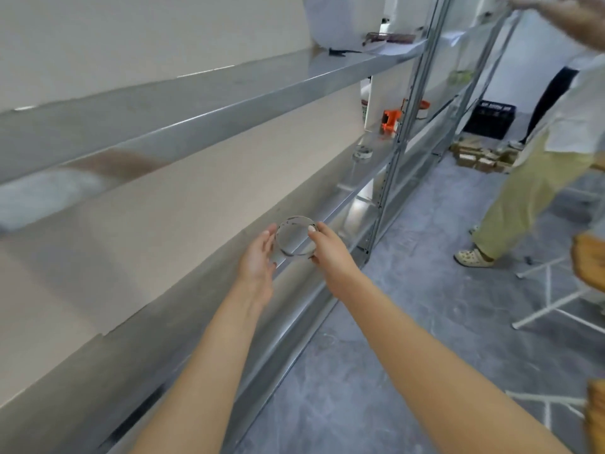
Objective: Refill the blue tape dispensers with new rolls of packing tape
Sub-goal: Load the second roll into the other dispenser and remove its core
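Observation:
A thin, clear ring (296, 237), either a tape roll or a bare core, is held out in front of me over the edge of a metal shelf. My right hand (327, 250) pinches its right rim between thumb and fingers. My left hand (258, 257) is held against its left side with the fingers spread; I cannot tell how firmly it grips. Further along the same shelf lies another clear tape roll (362, 153). No blue dispenser shows in the head view.
Metal shelving (229, 90) runs along the wall on my left, with an orange object (391, 121) far along it. A person in khaki trousers (523, 198) stands to the right on the grey floor. A black crate (490, 118) and brown boxes (478, 157) sit beyond.

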